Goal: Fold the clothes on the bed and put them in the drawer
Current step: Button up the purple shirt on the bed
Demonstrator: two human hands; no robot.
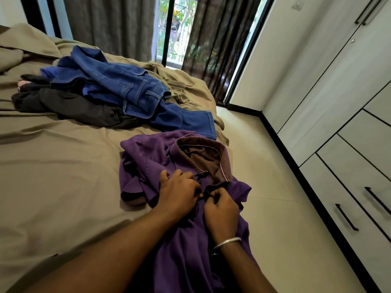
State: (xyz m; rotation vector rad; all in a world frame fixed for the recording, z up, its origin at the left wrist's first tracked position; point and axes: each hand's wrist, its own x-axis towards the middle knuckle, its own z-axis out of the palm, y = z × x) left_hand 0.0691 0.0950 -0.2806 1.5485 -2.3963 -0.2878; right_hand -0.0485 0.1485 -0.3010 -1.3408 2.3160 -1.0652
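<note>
We're right over the bed [53,166] here, and both hands are down on one purple shirt [186,246], which lies at the bed's near right edge, spilling toward us. The left hand [178,193] has its fingers curled tight, pinching the shirt's front placket just below the brown-lined collar [203,157]; the right hand [221,210], one silver bangle [226,243] on its wrist, is curled the same way and grips the opposite edge of that placket. The two sets of knuckles nearly touch, with a thin strip of dark fabric caught between them. We cannot tell whether a button sits under those fingertips. Beyond the fingers, further up the bed, we count one pair of blue jeans [127,89] heaped loosely, one leg trailing down to just beside the collar. Left of the jeans and partly under them lies one dark garment [69,104], crumpled, well away from either hand. Off to the right of the right hand, across a strip of pale floor [275,208], stands the white wardrobe [338,92]; we count at least three drawer fronts [349,208] stacked there with black bar handles, all closed. Behind the bed, two grey curtains [114,24] frame the window.
</note>
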